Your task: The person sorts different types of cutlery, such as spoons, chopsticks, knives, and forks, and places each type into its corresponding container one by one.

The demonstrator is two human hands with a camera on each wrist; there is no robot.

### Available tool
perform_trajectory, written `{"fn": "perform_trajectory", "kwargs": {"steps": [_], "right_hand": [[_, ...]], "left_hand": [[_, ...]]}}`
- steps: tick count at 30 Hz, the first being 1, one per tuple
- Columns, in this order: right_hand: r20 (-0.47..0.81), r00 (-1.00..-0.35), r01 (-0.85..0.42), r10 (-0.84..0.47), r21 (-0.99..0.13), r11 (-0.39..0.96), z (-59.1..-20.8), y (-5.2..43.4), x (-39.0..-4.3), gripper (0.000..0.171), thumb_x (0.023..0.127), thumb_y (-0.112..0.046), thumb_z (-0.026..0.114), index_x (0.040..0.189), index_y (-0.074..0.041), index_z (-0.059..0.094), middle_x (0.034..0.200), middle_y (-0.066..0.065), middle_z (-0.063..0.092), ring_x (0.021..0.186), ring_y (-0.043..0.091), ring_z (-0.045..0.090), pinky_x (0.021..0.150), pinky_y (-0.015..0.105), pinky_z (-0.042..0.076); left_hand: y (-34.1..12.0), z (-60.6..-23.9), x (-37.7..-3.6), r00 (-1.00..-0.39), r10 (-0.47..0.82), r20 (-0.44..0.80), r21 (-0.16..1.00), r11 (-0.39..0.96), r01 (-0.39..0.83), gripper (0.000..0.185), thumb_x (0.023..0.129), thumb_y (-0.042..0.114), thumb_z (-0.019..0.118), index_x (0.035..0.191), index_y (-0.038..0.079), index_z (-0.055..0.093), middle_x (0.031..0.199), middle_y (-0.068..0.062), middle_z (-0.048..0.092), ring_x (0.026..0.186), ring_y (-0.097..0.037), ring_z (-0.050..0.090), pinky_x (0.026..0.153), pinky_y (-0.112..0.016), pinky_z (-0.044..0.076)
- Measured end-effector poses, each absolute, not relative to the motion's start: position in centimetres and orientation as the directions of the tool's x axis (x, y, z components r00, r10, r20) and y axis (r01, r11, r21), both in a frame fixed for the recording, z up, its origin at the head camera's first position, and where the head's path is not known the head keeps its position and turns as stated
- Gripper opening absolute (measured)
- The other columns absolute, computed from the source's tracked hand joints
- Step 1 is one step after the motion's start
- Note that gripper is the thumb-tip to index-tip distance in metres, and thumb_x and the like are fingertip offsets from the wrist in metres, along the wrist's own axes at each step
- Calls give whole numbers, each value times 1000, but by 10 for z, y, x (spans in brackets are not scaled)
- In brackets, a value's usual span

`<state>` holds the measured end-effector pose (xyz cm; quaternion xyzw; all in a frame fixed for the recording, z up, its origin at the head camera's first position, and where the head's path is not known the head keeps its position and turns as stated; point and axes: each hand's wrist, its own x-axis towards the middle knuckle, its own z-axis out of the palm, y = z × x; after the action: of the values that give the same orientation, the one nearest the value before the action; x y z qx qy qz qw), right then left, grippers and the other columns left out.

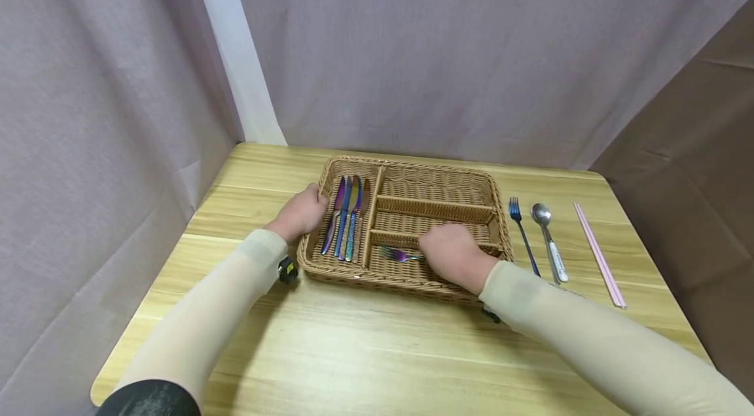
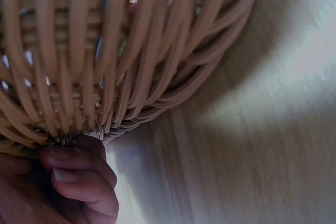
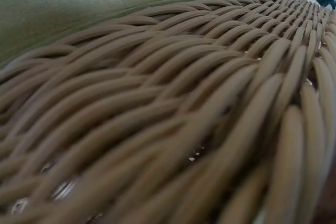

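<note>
The left hand grips the compartmented woven wicker cutlery tray's left rim, steadying it on the pale wooden desk, while the right hand lays the iridescent purple fork in the front compartment, its grip hidden, so whether clamped I cannot tell.

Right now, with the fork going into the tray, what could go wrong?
1. The right hand covers the fork handle in the near compartment, so the grip is unseen; the fork may land skewed.
2. The left hand holds only the left rim of the wicker tray; a push could pivot it toward the blue fork and spoon lying close beside it.
</note>
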<state>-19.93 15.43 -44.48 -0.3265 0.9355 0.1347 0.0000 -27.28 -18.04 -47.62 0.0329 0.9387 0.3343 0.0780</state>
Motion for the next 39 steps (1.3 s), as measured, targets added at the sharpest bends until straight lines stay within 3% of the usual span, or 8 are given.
{"fn": "perform_trajectory", "kwargs": {"steps": [7, 11, 14, 22, 28, 31, 35, 39], "right_hand": [[-92, -786, -615, -612, 214, 758, -444, 159, -199, 27, 98, 1, 68, 74, -12, 65, 63, 0, 56, 53, 13, 51, 44, 36, 56], [-65, -795, -605, -604, 161, 779, -437, 164, -200, 30, 97, -11, 77, 70, -15, 63, 64, -1, 61, 55, 14, 55, 46, 39, 57], [-35, -807, -590, -590, 104, 801, -428, 169, -199, 26, 95, -23, 86, 74, -17, 71, 67, -3, 66, 54, 12, 57, 46, 40, 57], [38, -833, -553, -552, -18, 833, -400, 199, -203, 41, 101, -22, 80, 64, -25, 62, 60, -11, 52, 52, 9, 44, 46, 30, 40], [49, -900, -436, -434, -78, 896, -384, 230, -211, 16, 102, -27, 80, 92, -17, 85, 79, -4, 75, 59, 12, 58, 50, 39, 52], [31, -931, -365, -364, -93, 926, -386, 248, -218, 18, 102, -30, 80, 102, -13, 86, 90, 4, 80, 65, 16, 66, 55, 43, 56], [-13, -960, -275, -279, -132, 952, -394, 276, -229, 19, 103, -30, 76, 105, -14, 86, 99, 8, 81, 70, 20, 67, 53, 44, 53], [-29, -973, -220, -227, -147, 964, -403, 303, -238, 23, 104, -34, 74, 98, -15, 84, 89, 5, 78, 68, 21, 63, 52, 46, 51]], "left_hand": [[-180, -477, -273, -985, 118, -127, 626, 779, 13, 52, 115, 32, 32, 151, -3, 44, 133, -29, 64, 117, -42, 69, 92, -51, 65], [-181, -477, -273, -984, 117, -132, 633, 774, 7, 52, 114, 32, 33, 151, -3, 44, 131, -28, 65, 115, -42, 70, 90, -51, 65], [-182, -478, -274, -984, 115, -139, 642, 767, -1, 53, 115, 33, 32, 152, -3, 44, 132, -28, 64, 116, -42, 69, 90, -51, 66], [-181, -475, -272, -981, 116, -159, 644, 765, -14, 54, 116, 33, 33, 155, -3, 42, 139, -29, 62, 124, -44, 66, 98, -55, 63], [-180, -474, -271, -980, 119, -159, 649, 760, -13, 53, 116, 32, 33, 156, -3, 41, 137, -29, 63, 121, -43, 68, 90, -50, 66], [-180, -473, -270, -980, 118, -162, 657, 754, -18, 52, 116, 32, 33, 154, -3, 42, 136, -29, 63, 120, -43, 69, 84, -48, 67], [-180, -474, -270, -979, 121, -166, 667, 745, -21, 53, 116, 32, 33, 155, -3, 41, 135, -30, 62, 117, -44, 70, 77, -44, 68], [-180, -474, -270, -978, 123, -167, 678, 735, -23, 53, 116, 32, 33, 155, -3, 41, 134, -29, 62, 116, -43, 70, 73, -40, 68]]}}
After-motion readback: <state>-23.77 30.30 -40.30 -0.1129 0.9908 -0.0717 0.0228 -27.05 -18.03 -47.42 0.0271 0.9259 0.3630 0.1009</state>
